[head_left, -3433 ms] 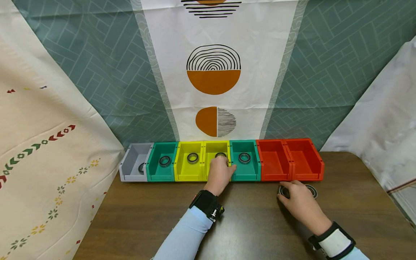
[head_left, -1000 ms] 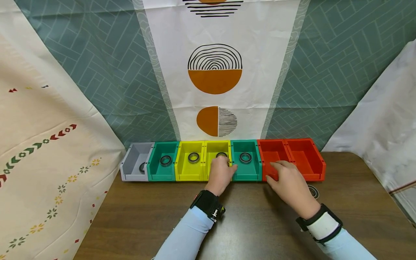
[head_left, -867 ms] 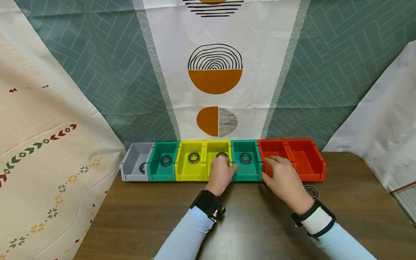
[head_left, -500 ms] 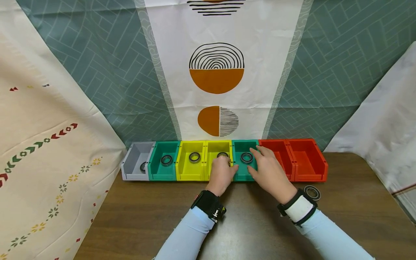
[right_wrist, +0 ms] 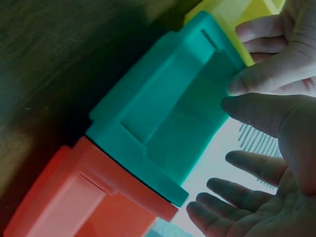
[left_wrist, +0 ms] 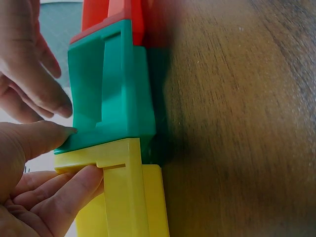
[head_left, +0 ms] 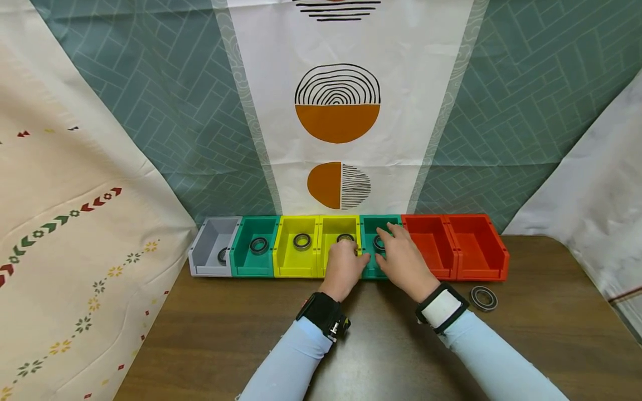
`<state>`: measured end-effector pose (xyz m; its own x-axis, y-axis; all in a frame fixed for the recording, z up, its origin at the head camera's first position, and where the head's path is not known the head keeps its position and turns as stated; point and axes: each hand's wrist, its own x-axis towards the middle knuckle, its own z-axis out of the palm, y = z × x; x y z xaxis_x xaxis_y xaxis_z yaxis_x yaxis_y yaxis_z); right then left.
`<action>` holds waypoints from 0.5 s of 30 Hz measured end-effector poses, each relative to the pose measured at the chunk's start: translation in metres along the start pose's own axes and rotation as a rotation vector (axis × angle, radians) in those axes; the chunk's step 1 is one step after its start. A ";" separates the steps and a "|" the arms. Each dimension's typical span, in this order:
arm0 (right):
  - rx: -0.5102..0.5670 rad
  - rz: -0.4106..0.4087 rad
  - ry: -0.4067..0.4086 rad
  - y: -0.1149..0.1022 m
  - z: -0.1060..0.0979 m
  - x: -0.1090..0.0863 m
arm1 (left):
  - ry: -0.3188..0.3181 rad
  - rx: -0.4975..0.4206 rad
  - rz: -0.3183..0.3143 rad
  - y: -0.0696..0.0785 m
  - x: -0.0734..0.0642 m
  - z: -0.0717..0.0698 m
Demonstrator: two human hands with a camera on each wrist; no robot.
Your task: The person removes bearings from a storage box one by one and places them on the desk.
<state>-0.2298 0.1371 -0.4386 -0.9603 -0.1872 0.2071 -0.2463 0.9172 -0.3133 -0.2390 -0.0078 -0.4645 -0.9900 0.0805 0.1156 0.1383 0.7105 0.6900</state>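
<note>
A row of small bins stands along the back of the table. My left hand (head_left: 343, 267) is at the right yellow bin (head_left: 328, 225) in the head view. In the left wrist view its thumb and fingers pinch the adjoining side walls of that bin and the right green bin (left_wrist: 140, 94). My right hand (head_left: 405, 262) hovers over the right green bin, fingers spread and apart, with nothing seen in it. A ball bearing (head_left: 378, 243) lies in that bin, partly hidden by my right fingers. Another bearing (head_left: 346, 238) in the right yellow bin is partly behind my left hand.
Leftward, a yellow bin (head_left: 288, 267), a green bin (head_left: 244, 264) and a grey bin (head_left: 200, 256) each hold one bearing. Two red bins (head_left: 476, 275) end the row on the right. One bearing (head_left: 484, 298) lies on the wooden table (head_left: 225, 334) before them.
My right hand, at a bearing on the table with another beside it in the oldest frame, has moved left past the red bins to the green bin. My left hand keeps its place.
</note>
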 end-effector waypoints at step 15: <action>-0.043 0.024 -0.065 0.004 0.018 0.016 | 0.009 -0.022 0.009 0.000 0.001 0.000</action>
<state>-0.2487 0.1316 -0.4538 -0.9727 -0.1861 0.1387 -0.2185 0.9358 -0.2768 -0.2397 -0.0077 -0.4650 -0.9884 0.0807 0.1283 0.1481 0.6940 0.7046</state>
